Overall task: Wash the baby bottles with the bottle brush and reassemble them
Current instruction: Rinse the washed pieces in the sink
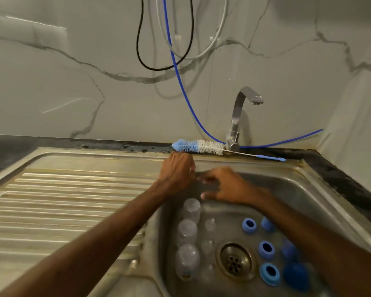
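Marble-look wall panels with grey veins rise behind a stainless steel sink (321, 189), whose ribbed drainboard (62, 200) runs to the left of the basin. On the sink's back ledge lies the bottle brush (198, 146), its blue-and-white bristles pointing left and its thin wire handle ending in a blue tip near the base of the faucet (238, 116). A blue hose (181, 82), a black cable (140, 39) and a pale hose (220, 28) hang down the wall.

The left hand (177, 169) is just below the brush's blue bristle end, seen from the back with its fingers curled under; whether they touch the brush or hold anything cannot be told. The right hand (226, 185) hovers over the back of the basin, fingers loosely stretched leftward and slightly apart, gripping nothing.

Down in the basin, three clear baby bottles (187, 230) lie in a row along the left wall, with clear teats (210, 225) just beside them. Right of the drain (236, 261) sit three blue screw rings (266, 249), and further right blue caps (296, 277), partly hidden under the right forearm
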